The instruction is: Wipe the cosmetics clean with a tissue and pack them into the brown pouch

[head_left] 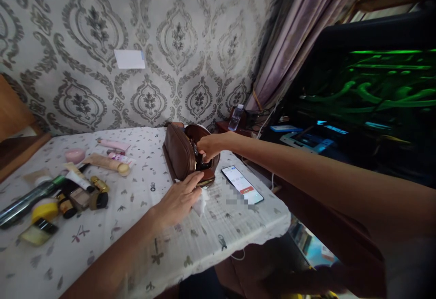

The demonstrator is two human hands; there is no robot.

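A brown cosmetic bag (180, 151) lies on the cloth-covered table, its zipped mouth gaping to the right. Into that opening reaches my right hand (209, 147), with its fingers curled; whatever they pinch is hidden by the hand and the bag's shadow. My left hand (180, 199) rests at the bag's front edge, fingertips touching the brown leather. A crumpled white tissue (201, 202) pokes out beneath its bent fingers. Dark items inside the bag are too shaded to name.
A lit phone (242, 184) lies right of the bag. Several cosmetic tubes, jars and bottles, including a pink jar (75, 155), spread over the left side. A water bottle (235, 117) stands behind; a green-lit computer case (374, 81) is at right.
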